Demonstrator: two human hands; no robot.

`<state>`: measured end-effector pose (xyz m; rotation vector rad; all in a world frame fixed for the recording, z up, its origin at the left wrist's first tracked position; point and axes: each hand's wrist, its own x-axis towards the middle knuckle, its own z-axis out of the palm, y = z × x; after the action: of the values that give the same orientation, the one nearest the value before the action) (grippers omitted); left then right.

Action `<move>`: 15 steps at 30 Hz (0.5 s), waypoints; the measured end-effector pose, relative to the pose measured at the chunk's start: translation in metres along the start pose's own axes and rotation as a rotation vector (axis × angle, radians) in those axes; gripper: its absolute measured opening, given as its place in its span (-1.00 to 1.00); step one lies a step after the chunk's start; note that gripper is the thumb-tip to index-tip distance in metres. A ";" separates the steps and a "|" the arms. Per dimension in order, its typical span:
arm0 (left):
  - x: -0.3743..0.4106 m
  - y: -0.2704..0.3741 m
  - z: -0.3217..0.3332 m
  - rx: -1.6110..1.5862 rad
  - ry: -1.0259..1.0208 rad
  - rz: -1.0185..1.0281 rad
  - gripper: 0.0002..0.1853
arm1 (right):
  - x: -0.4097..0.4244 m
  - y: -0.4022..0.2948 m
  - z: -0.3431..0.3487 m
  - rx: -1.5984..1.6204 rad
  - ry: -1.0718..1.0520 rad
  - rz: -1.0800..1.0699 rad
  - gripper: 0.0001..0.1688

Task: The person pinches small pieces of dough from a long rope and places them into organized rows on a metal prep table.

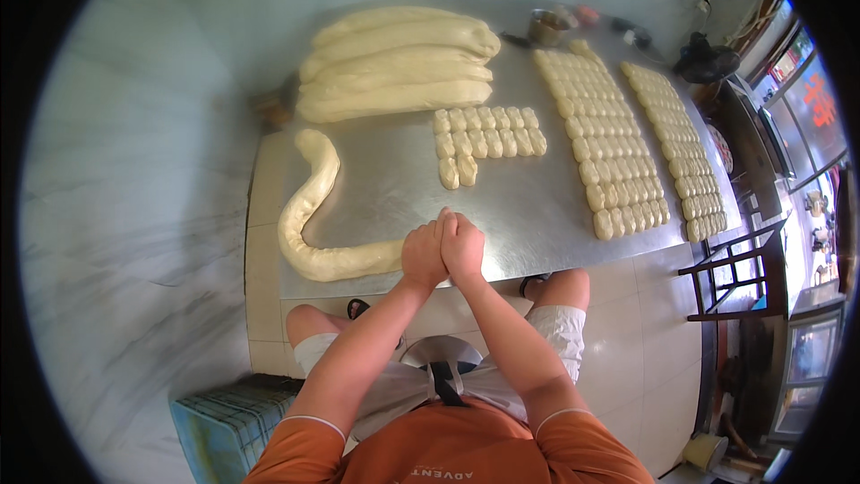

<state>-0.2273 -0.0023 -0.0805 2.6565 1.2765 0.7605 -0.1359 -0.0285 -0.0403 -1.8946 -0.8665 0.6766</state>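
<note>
A long rope of pale dough (342, 261) curves along the left and front of a steel table (517, 222). Its right end runs into my left hand (424, 252), whose fingers are closed round it. My right hand (463, 245) presses against the left one, fingers curled; whether dough lies inside it is hidden. Just beyond my hands, small dough pieces (487, 131) stand in short rows. Thick dough logs (396, 67) lie side by side at the back left. Two long blocks of small dough pieces, one nearer (605, 148) and one farther right (678, 154), cover the right side.
A metal pot (547, 28) stands at the table's back edge, near a black fan (705, 60). A wooden stool or chair (739, 275) is beyond the right edge. A blue plastic crate (222, 423) sits on the floor at left, by the marbled wall (134, 249).
</note>
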 end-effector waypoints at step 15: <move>0.027 0.009 0.007 -0.023 -0.292 -0.149 -0.80 | 0.032 0.035 -0.034 -0.294 -0.295 -0.268 -0.62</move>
<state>-0.2041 0.0132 -0.0731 2.5013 1.3537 0.3490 -0.0809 -0.0326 -0.0602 -1.9092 -1.4474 0.7017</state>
